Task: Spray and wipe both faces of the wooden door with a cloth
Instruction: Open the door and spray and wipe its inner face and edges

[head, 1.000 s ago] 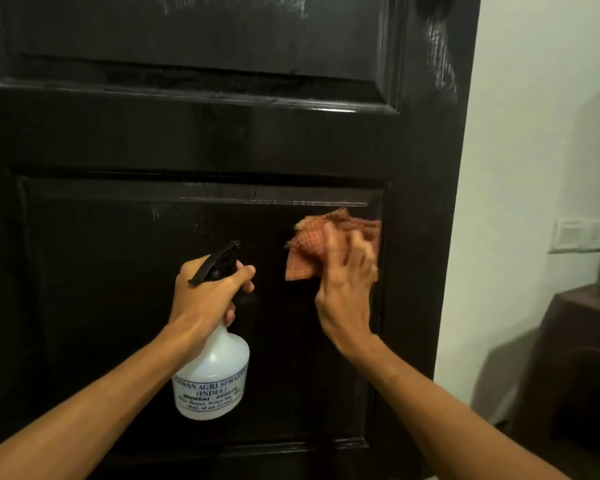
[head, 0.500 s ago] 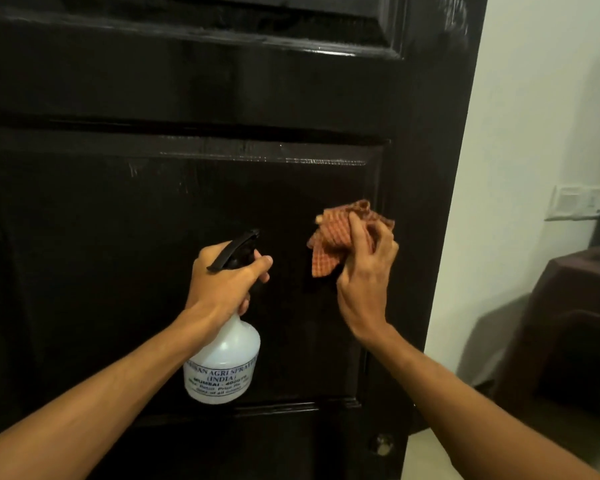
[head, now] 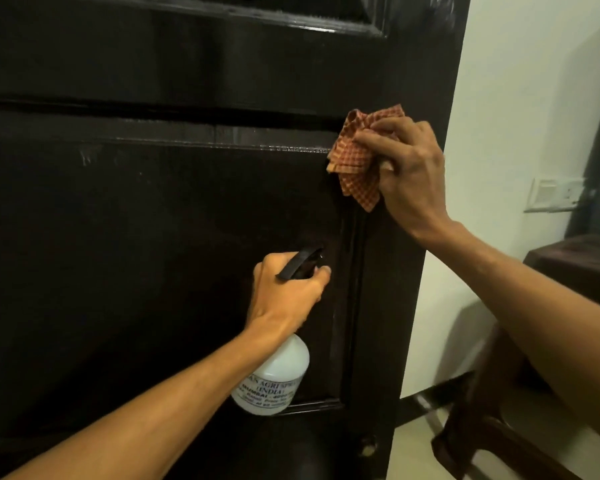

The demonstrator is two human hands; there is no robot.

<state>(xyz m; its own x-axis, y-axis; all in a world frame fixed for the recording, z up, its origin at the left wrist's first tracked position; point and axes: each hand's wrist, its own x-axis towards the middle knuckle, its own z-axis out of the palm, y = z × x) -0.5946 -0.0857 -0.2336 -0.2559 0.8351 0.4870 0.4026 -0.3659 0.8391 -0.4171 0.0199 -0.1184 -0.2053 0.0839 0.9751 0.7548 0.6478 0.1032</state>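
Right grip (head: 409, 174): fingers curled and thumb pinching the cloth (head: 355, 161), pressing it against the door (head: 153, 220) at the upper right corner of the lower recessed panel, close to the door's right edge. Cloth judged light, soft and limp. Bunching it in the palm is the sound hold, since loose corners trail. It has no fixed long axis, and one free corner hangs downward.

Left grip (head: 288, 296): closed round the neck of the spray bottle (head: 274, 379), forefinger under the black spray head. Bottle judged rigid plastic, moderately heavy if filled, possibly slick when wet. The neck is the proper hold. Its long axis runs near upright, base low, nozzle aimed at the panel's right edge.
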